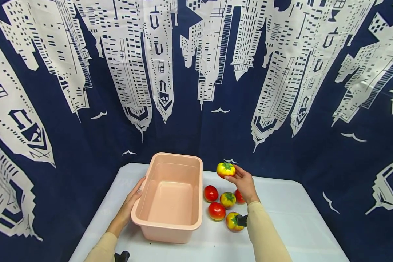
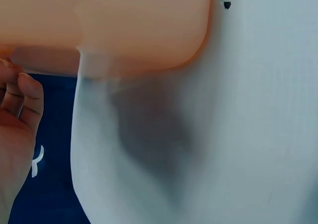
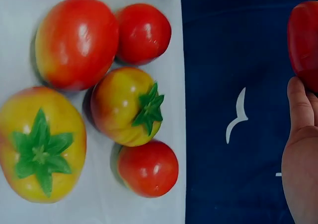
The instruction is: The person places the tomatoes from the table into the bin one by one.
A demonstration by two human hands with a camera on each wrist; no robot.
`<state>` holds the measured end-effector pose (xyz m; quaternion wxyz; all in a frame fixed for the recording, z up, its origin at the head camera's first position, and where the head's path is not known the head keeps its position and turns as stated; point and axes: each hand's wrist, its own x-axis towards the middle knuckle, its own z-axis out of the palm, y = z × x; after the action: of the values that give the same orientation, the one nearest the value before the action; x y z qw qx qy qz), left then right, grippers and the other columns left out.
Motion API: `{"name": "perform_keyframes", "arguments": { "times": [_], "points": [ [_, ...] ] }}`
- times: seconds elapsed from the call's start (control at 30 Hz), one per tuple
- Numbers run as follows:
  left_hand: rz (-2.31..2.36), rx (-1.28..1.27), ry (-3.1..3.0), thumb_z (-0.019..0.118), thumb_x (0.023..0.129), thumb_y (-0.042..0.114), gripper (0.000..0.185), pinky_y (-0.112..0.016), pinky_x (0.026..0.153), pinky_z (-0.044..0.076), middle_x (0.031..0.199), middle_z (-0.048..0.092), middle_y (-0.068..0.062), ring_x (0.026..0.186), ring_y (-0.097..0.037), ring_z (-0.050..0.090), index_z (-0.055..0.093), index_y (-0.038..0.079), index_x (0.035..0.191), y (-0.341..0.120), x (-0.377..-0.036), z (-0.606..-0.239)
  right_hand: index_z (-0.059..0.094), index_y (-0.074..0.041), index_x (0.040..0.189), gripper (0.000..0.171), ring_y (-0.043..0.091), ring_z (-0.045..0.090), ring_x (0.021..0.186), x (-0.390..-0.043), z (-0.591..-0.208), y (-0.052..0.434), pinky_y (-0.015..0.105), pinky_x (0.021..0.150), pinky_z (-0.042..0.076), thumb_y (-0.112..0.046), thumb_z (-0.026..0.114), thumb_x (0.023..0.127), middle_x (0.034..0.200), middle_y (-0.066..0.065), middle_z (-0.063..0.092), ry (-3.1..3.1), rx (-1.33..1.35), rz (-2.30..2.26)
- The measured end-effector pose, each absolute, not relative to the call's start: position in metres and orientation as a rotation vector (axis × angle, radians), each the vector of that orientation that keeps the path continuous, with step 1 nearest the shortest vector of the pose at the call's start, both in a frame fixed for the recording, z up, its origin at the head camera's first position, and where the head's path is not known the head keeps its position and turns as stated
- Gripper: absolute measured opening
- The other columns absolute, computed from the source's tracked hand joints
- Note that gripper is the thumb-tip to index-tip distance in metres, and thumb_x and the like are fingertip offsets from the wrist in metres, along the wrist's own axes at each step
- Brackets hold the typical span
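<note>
A peach-pink plastic tub [image 1: 166, 227] stands on the white table, its inside bare. My left hand [image 1: 128, 205] holds its left rim, with bent fingers [image 2: 31, 97] against the edge in the left wrist view. My right hand [image 1: 245, 183] grips a yellow-and-red tomato [image 1: 225, 170] with a green leafy top, raised above the table to the right of the tub. The held tomato's red underside [image 3: 305, 45] shows at the edge of the right wrist view. Below that hand lie several more tomatoes, among them a red one [image 1: 217, 211] and a yellow one with green leaves [image 1: 227, 199].
A dark navy cloth [image 1: 183, 134] with white buildings and birds hangs behind and beside the table. The white tabletop [image 1: 294, 214] stretches right of the tomatoes. Another leafy yellow tomato [image 1: 233, 222] lies nearest the front, partly behind the dark wrist device [image 1: 241, 220].
</note>
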<state>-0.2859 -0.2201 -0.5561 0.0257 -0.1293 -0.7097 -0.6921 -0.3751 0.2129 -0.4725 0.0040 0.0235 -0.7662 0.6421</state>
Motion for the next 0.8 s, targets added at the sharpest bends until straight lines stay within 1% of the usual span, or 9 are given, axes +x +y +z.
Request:
{"name": "perform_keyframes", "arguments": {
  "times": [0.13,0.23,0.4,0.5,0.67,0.8],
  "points": [
    [-2.087,-0.398,-2.223,0.032,0.103,0.029,0.054,-0.003,0.101,0.023,0.165,0.012,-0.005,0.133,0.016,0.024,0.023,0.026,0.156,-0.222,-0.287,-0.557,0.034,-0.005,0.15,0.074,0.027,0.045,0.137,-0.377,-0.469,0.205,0.027,0.098,0.044,-0.009,0.072,0.086,0.151,0.016,0.044,-2.361,0.1,2.042],
    [-2.044,-0.389,-2.245,0.032,0.102,0.03,0.054,-0.003,0.101,0.022,0.165,0.013,-0.004,0.134,0.015,0.023,0.024,0.027,0.155,-0.223,-0.287,-0.557,0.034,-0.004,0.15,0.074,0.027,0.045,0.137,-0.377,-0.466,0.198,0.028,0.098,0.045,-0.007,0.072,0.086,0.15,0.016,0.044,-2.349,0.119,2.065],
    [-2.027,-0.366,-2.256,0.032,0.102,0.03,0.053,-0.002,0.101,0.02,0.165,0.014,-0.002,0.136,0.012,0.022,0.024,0.028,0.155,-0.225,-0.287,-0.558,0.038,-0.011,0.15,0.076,0.023,0.046,0.137,-0.379,-0.459,0.184,0.032,0.102,0.043,-0.012,0.075,0.083,0.15,0.01,0.046,-2.378,0.112,2.086],
    [-2.036,-0.367,-2.252,0.032,0.102,0.031,0.053,-0.002,0.101,0.021,0.165,0.014,-0.001,0.135,0.012,0.022,0.024,0.029,0.155,-0.224,-0.286,-0.556,0.038,-0.014,0.15,0.077,0.022,0.046,0.137,-0.379,-0.454,0.175,0.036,0.106,0.042,-0.014,0.076,0.083,0.151,0.007,0.046,-2.409,0.106,2.079],
    [-2.074,-0.39,-2.218,0.03,0.103,0.03,0.053,-0.002,0.1,0.021,0.165,0.013,-0.003,0.134,0.014,0.023,0.023,0.027,0.156,-0.222,-0.285,-0.556,0.037,-0.009,0.15,0.075,0.025,0.047,0.136,-0.379,-0.448,0.16,0.036,0.104,0.042,-0.007,0.074,0.084,0.15,0.011,0.046,-2.383,0.172,2.095],
    [-2.097,-0.403,-2.193,0.029,0.103,0.029,0.053,-0.003,0.101,0.021,0.165,0.012,-0.004,0.136,0.013,0.023,0.023,0.025,0.156,-0.22,-0.286,-0.554,0.039,-0.008,0.149,0.073,0.025,0.049,0.134,-0.38,-0.446,0.147,0.034,0.101,0.045,-0.005,0.073,0.084,0.149,0.011,0.048,-2.378,0.221,2.109]
  ]
}}
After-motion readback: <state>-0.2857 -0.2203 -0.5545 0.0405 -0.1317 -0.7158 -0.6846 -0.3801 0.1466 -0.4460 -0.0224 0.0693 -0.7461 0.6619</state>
